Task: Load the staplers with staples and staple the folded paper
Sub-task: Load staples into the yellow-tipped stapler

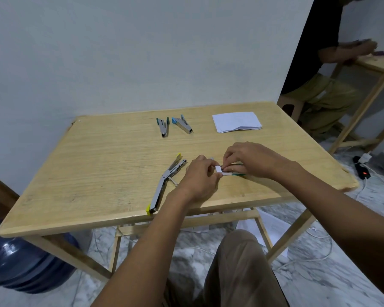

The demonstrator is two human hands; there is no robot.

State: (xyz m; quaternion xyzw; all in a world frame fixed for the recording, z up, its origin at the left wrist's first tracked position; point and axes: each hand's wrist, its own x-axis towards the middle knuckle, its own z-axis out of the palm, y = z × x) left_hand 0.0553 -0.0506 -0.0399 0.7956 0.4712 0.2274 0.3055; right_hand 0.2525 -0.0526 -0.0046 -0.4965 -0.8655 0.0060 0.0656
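Left hand [197, 178] and right hand [251, 160] both pinch small white staple box [218, 169]. Judged light, rigid; grip sides.

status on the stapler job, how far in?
Done: nothing clearly; yellow stapler lies open, load unclear. In hand: left hand pinches a small white piece at the green stapler that the right hand holds. Left: teal stapler, blue stapler and folded paper sit untouched at the back.
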